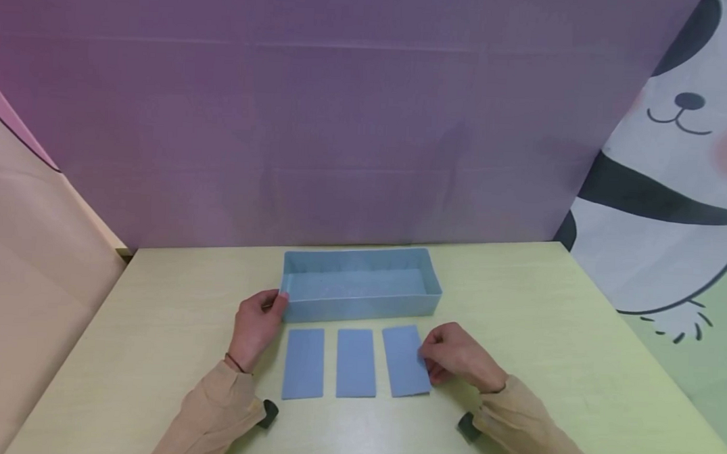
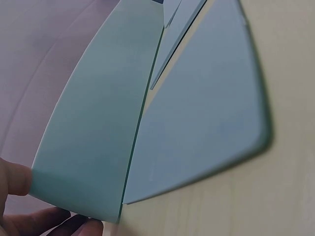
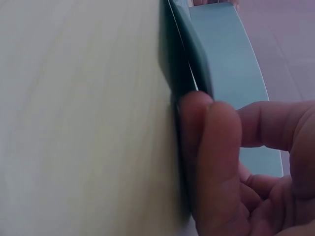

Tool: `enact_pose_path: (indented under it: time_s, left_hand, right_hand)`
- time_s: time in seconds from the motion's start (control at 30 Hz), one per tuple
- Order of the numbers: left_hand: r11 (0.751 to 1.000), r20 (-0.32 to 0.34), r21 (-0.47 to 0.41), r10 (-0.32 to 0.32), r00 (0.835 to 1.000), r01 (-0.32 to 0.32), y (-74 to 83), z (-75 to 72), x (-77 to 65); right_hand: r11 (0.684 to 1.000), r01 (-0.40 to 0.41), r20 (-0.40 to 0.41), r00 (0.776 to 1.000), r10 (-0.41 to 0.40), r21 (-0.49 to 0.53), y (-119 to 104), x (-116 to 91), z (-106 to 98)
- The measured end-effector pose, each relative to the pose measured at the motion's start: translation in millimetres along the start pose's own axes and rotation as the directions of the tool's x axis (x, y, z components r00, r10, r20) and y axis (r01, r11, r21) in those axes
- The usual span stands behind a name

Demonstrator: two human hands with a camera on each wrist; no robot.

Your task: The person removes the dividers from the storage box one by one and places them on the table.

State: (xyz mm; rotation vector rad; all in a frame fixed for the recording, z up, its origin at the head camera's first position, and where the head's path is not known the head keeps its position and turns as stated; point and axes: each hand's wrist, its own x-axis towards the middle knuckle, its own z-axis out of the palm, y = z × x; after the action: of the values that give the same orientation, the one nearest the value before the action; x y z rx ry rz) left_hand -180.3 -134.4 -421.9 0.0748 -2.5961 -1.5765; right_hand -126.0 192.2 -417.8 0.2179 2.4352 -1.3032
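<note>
A long, shallow blue open-topped box [image 1: 360,307] stands toward the back of the table. My left hand [image 1: 258,329] grips its left end, the thumb at the front corner and the fingers along the side, as the left wrist view also shows. In front of the box lie three blue rectangular cards: a left card [image 1: 304,364], a middle card [image 1: 356,363] and a slightly turned right card [image 1: 406,361]. Along its right edge, my right hand [image 1: 459,356] pinches the right card. Seen from the right wrist, that card's edge [image 3: 197,54] is raised off the table beside the fingertips.
The pale wooden table [image 1: 554,330] meets a purple backdrop [image 1: 355,132] right behind the box. To the right hangs a panda-print sheet [image 1: 666,260]. A dark wrist device [image 1: 267,414] sits at the left sleeve, another dark device [image 1: 469,427] at the right sleeve.
</note>
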Motion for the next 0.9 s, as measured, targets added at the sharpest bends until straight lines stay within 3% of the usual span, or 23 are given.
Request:
enact_pose_path:
  time_s: [0.9]
  left_hand:
    - [1.0, -0.003, 0.01, 0.014, 1.0, -0.014, -2.5, 0.0, 0.4]
  right_hand:
    - [0.999, 0.029, -0.008, 1.0, -0.029, -0.021, -2.2, -2.1, 1.8]
